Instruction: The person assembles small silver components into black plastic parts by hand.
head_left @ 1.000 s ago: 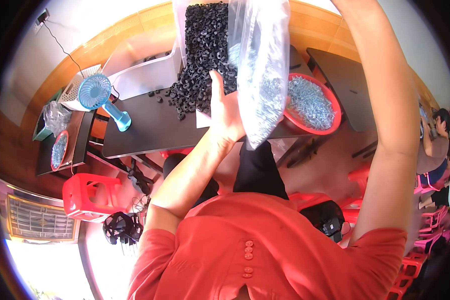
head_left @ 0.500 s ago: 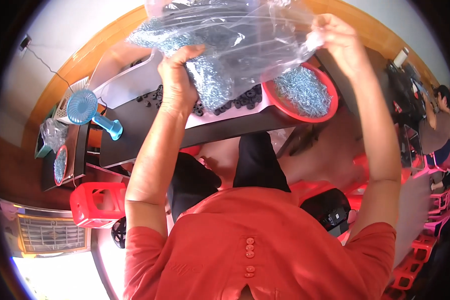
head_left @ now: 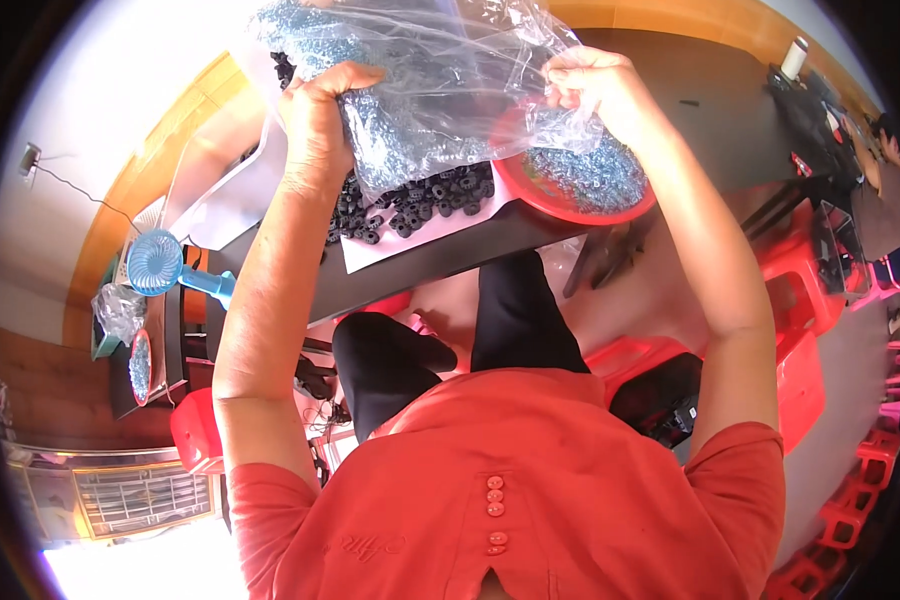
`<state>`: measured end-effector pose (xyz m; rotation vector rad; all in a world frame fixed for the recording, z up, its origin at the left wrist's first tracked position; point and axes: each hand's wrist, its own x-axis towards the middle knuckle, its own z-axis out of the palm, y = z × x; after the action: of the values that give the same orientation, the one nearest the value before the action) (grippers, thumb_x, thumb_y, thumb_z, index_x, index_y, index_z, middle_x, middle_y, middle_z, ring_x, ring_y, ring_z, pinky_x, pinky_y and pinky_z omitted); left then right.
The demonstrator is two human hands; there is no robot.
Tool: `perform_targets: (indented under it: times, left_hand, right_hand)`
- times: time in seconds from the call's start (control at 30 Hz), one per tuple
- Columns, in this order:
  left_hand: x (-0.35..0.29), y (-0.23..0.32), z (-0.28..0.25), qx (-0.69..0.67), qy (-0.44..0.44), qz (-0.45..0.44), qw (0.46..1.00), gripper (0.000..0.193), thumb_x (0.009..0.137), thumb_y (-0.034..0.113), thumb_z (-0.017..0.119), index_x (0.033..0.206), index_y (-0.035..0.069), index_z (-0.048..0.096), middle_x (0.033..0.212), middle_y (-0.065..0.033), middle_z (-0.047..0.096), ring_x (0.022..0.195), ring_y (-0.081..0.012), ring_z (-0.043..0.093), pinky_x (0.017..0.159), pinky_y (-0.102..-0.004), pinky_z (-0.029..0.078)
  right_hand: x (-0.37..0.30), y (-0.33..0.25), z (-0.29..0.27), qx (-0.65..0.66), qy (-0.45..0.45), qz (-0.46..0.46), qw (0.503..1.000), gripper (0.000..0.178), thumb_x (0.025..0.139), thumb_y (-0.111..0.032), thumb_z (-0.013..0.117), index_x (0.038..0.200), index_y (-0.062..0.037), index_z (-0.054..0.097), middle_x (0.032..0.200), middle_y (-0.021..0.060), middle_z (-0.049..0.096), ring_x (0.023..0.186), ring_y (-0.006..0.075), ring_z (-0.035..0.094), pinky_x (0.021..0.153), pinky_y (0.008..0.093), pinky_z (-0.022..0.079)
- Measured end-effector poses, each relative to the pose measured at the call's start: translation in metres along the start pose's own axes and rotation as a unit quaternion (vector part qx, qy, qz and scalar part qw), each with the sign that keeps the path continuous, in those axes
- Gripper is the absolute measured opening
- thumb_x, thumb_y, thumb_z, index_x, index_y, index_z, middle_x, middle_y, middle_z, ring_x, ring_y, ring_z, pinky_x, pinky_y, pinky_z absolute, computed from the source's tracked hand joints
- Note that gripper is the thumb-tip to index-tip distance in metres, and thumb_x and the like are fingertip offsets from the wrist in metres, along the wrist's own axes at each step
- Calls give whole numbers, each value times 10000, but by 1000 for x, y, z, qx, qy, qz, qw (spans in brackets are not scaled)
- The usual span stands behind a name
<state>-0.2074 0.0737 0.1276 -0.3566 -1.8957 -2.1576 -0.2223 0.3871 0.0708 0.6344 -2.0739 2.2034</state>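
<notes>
A big clear plastic bag (head_left: 425,105) hangs over the dark table, with many small shiny silvery-blue pieces gathered in its left and lower part. My left hand (head_left: 320,115) is closed round the bag's left side, thumb on top of the filled part. Pinched in the fingers of my right hand (head_left: 600,90) is the loose, crumpled right end of the bag. Behind that end stands a red basin (head_left: 560,212), partly hidden, holding a heap of similar silvery-blue pieces (head_left: 595,178). Many small black ribbed knob-like parts (head_left: 425,205) lie below the bag on a white sheet (head_left: 370,252).
A blue fan (head_left: 157,262) stands at the left of the dark table (head_left: 440,262). Farther left, a smaller red basin (head_left: 140,368) and a plastic bag (head_left: 120,308) rest on another surface. Red stools (head_left: 805,270) stand at the right, where another person (head_left: 880,200) sits.
My right hand has moved left, bringing the bag's loose end in front of the red basin. My left hand has shifted left and up with the bag, and more black parts show beneath.
</notes>
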Motion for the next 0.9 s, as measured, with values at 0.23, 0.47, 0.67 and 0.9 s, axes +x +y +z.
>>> perform_targets:
  times: [0.23,0.47,0.67,0.9]
  left_hand:
    - [16,3,15,5,-30,-8,1000,180,593,-13,720,761,-44,664,809,-128,682,749,-233,628,842,-352,490]
    - [32,3,32,-18,-79,-6,997,289,597,-92,713,873,-45,642,806,-133,681,680,-232,661,656,-348,565]
    - [52,-6,26,130,-96,41,986,202,602,131,736,771,21,729,842,-77,682,875,-201,597,882,-357,456]
    - [58,-8,30,91,-119,7,989,177,624,136,728,769,34,734,847,-74,686,869,-199,599,891,-352,456]
  right_hand:
    - [-8,15,-14,-18,23,25,999,165,844,-98,670,983,-9,679,813,69,667,735,134,628,691,248,468]
    - [-15,27,-24,-18,-7,30,999,227,849,-75,654,1048,32,660,808,74,648,729,149,621,700,272,481]
    - [-9,21,-20,34,-9,30,999,380,896,-106,599,1239,57,575,756,60,609,689,155,591,701,304,500]
    - [-6,21,-26,62,9,21,998,439,911,-202,587,1271,47,554,702,75,611,590,158,589,568,259,417]
